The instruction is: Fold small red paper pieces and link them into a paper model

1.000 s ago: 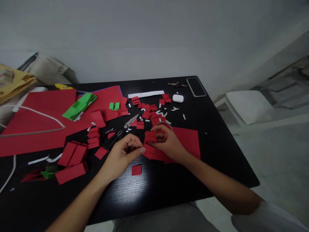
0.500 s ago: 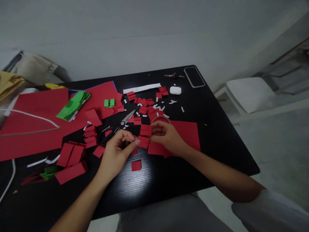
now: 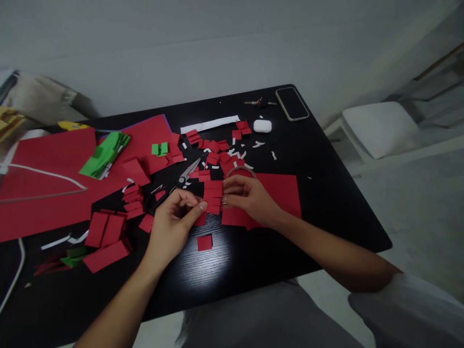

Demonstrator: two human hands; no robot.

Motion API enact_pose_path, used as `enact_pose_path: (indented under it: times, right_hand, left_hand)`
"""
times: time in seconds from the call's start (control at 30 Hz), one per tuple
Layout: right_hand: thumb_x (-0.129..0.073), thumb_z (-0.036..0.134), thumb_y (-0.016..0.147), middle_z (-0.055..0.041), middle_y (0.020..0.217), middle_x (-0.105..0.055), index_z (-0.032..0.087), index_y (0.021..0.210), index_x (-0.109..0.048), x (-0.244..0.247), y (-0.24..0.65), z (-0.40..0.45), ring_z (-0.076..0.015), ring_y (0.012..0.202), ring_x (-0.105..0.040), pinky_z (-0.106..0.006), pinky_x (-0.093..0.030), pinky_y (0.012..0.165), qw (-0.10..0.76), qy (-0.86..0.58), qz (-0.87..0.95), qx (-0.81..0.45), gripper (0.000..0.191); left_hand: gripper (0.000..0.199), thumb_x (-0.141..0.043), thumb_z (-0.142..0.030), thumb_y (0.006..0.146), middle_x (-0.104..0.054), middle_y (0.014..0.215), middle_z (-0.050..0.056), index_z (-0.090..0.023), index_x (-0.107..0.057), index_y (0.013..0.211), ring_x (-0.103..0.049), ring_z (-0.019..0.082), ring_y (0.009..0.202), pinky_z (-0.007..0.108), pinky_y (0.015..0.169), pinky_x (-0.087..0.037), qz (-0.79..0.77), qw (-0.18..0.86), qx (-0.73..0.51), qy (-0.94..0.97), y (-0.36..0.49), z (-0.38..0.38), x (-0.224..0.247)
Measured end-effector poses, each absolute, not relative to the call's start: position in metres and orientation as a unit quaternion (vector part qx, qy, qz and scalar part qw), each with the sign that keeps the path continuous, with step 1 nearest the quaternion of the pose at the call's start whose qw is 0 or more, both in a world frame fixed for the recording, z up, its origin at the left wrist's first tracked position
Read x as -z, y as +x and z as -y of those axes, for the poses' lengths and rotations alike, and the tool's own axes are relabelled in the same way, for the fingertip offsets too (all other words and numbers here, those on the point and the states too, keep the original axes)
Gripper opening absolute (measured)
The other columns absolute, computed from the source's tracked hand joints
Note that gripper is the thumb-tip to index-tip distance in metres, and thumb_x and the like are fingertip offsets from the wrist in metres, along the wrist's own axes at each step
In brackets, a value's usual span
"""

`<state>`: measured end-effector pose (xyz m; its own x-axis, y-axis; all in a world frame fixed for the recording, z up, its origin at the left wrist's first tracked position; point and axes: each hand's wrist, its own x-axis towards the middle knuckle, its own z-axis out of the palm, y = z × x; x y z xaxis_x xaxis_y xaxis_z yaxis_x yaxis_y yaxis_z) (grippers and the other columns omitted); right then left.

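Note:
Between my hands, two small folded red paper pieces meet: the upper piece (image 3: pixel 213 188) lies against the lower piece (image 3: pixel 213 207). My left hand (image 3: pixel 171 223) pinches the lower one at its left edge with thumb and forefinger. On the other side, my right hand (image 3: pixel 252 199) grips the upper one by its right edge, fingers curled. Underneath my right hand lies a large red paper sheet (image 3: pixel 279 198). A loose folded red square (image 3: pixel 205 242) rests on the black table (image 3: pixel 253 261) just below the hands. Scissors (image 3: pixel 186 174) lie partly open beyond my left hand.
Several red folded pieces and white scraps lie behind my hands. At the left are large red sheets (image 3: pixel 54 212), a green paper bundle (image 3: pixel 105 154) and a white cable (image 3: pixel 47 170). A white earbud case (image 3: pixel 262 126) and a phone (image 3: pixel 292 104) sit at the back right.
The two red pieces, slightly offset before, are now lined up against each other. My right hand has moved a little left. The view has shifted slightly.

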<state>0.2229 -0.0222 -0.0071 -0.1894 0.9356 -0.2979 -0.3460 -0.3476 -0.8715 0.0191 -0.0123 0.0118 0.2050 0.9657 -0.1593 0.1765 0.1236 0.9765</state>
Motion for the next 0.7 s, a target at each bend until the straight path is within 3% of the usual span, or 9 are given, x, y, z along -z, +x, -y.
enact_pose_path:
  times: [0.7]
  right_hand:
    - [-0.081,0.015,0.074,0.0005,0.086,-0.076,0.018,0.095,-0.075,0.0079,0.2214,0.0229,-0.0148,0.082,-0.075,-0.032,-0.066,0.082,0.484,-0.402,0.323,-0.708,0.023]
  left_hand:
    - [0.023,-0.083,-0.029,0.079,-0.068,0.082,-0.002,-0.022,-0.061,0.08,-0.064,0.015,0.08,0.026,0.08,-0.05,-0.534,0.547,-0.363,0.533,0.0143,0.0088,-0.0067]
